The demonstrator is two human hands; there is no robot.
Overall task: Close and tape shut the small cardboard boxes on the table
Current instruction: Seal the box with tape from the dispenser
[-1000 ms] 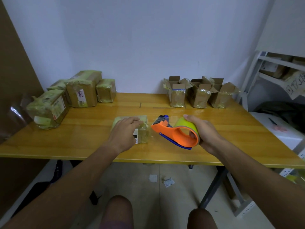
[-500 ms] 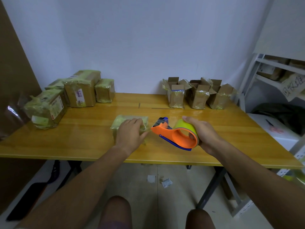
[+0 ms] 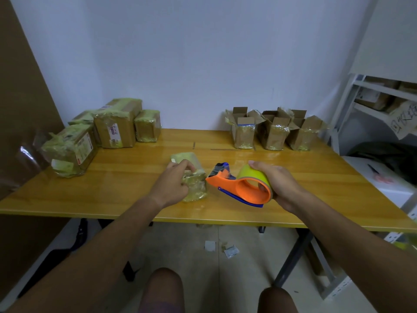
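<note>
The left hand point(image 3: 173, 186), at centre frame, has its fingers curled over the near end of a small taped box point(image 3: 191, 177) that sits on the table point(image 3: 316, 188). The right hand point(image 3: 274, 186), just right of it, is wrapped round the yellow roll of an orange dispenser point(image 3: 239, 186), whose blade end points at the box and hangs just beside it, apparently not touching.

The box is light and glossy with tape, so it could skid or tip under the hand if the dispenser pulls on it. A loose tape end may curl back onto the roll or stick to the fingers point(image 3: 187, 164) lying close to the blade. A crooked pass would wrinkle and leave a flap loose.

Three open boxes point(image 3: 274, 132) wait at upper right; a taped stack point(image 3: 101, 134) sits at upper left.
</note>
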